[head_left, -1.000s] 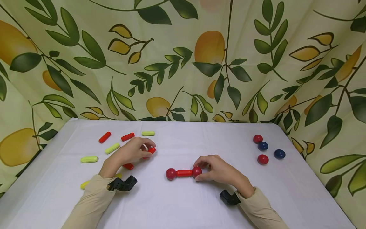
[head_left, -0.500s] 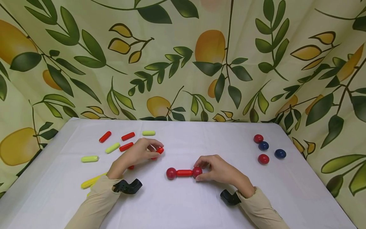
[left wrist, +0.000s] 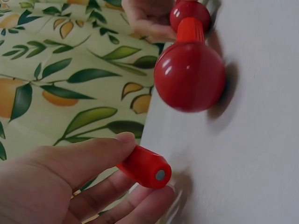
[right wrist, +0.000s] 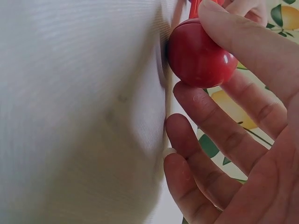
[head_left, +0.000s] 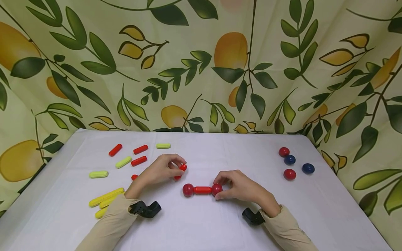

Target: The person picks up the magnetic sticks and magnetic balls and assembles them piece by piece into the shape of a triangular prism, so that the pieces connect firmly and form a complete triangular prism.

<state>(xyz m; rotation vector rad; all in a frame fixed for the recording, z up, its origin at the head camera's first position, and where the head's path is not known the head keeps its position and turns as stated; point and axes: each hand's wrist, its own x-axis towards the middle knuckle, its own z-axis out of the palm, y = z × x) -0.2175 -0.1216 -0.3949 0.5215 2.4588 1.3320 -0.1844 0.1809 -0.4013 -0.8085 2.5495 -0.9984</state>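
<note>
My left hand (head_left: 164,169) pinches a short red rod (left wrist: 145,169) between thumb and fingers; a silver disc shows in the rod's near end. Just right of it, two dark red balls are joined by another red rod (head_left: 202,190), lying across the table. The left ball (head_left: 188,190) of this piece faces the held rod, a gap apart. My right hand (head_left: 240,186) holds the right ball (right wrist: 201,53), thumb on one side and fingers on the other.
Red rods (head_left: 139,160) and light green rods (head_left: 124,162) lie scattered at the left. Several longer yellow rods (head_left: 106,197) sit by my left forearm. Two red balls and two blue balls (head_left: 308,168) rest at the right. A patterned curtain (head_left: 194,69) hangs behind the white table (head_left: 251,153).
My left hand has moved right and slightly nearer with its red rod, uncovering other rods behind it. The right hand and the joined balls have stayed almost still.
</note>
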